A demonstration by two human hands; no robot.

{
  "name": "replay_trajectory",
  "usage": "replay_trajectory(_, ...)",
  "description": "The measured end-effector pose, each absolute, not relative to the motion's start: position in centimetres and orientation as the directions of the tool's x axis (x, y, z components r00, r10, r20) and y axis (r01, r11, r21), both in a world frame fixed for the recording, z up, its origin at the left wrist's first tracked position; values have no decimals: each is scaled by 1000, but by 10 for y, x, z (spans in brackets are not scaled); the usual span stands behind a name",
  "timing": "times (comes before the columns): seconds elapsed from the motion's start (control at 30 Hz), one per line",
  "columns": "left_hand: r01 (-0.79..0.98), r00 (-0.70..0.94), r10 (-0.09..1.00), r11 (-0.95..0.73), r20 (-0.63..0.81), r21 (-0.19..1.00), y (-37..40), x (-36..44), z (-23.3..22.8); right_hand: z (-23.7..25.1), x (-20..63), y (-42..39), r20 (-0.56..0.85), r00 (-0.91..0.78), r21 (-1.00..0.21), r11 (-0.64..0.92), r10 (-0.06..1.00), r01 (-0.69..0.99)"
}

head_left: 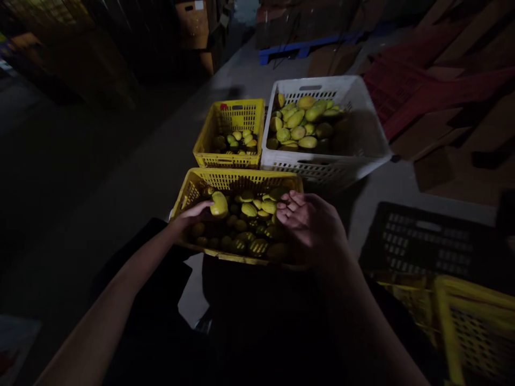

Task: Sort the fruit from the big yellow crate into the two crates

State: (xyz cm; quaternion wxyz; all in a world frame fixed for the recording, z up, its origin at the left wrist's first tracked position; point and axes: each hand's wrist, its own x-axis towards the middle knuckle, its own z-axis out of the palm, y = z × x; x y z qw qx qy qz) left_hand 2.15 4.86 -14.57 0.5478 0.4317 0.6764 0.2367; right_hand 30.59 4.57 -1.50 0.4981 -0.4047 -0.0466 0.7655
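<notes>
Yellow-green mango [219, 204] – oval, smooth, in left hand [192, 215], above yellow crate [189, 188]

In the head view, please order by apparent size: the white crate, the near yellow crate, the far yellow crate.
1. white crate
2. near yellow crate, though nearness to the camera makes this unsure
3. far yellow crate

A yellow-green mango [219, 204] is sitting in the fingers of the left hand [192, 215], lifted just above the left end of the near yellow crate [189, 188]. That slatted crate is lying in front of the person, holding a heap of similar mangoes [249, 225], mostly in shadow, with the half-curled right hand [309, 225] hovering over its right side.
</notes>
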Motion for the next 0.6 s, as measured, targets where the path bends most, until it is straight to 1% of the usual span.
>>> replay_trajectory(0.03,231,22,841,522,-540,821,45,25,-125,-16,307,46,-577,-162,-481,-493,801,-725)
replay_trajectory(0.07,7,95,832,549,-547,836,40,27,-104,-16,308,46,-581,-151,-488,-491,800,-722)
replay_trajectory(0.1,-220,166,843,538,-512,814,33,30,-82,-17,309,46,-586,-147,-495,-496,797,-714)
replay_trajectory(0.13,-369,229,843,538,-487,758,26,33,-62,-17,309,45,-588,-149,-502,-503,795,-703)
replay_trajectory(0.2,-541,333,835,550,-438,636,8,40,-28,-18,308,44,-576,-164,-518,-513,801,-685)
replay_trajectory(0.23,-615,347,840,539,-417,576,-1,43,-17,-18,307,44,-567,-175,-524,-517,805,-677)
replay_trajectory(0.3,-739,326,852,500,-410,451,-16,50,-7,-20,304,44,-555,-204,-530,-532,807,-660)
replay_trajectory(0.37,-828,262,855,438,-448,351,-22,56,-11,-24,299,45,-564,-227,-530,-559,794,-638)
replay_trajectory(0.43,-882,170,859,351,-483,313,-20,59,-21,-33,293,45,-588,-232,-540,-590,775,-600)
replay_trajectory(0.53,-946,44,880,189,-473,265,-7,55,-32,-56,281,41,-635,-190,-576,-623,749,-530)
replay_trajectory(0.6,-968,-2,894,111,-449,225,-1,47,-32,-77,272,35,-615,-148,-691,-619,775,-374)
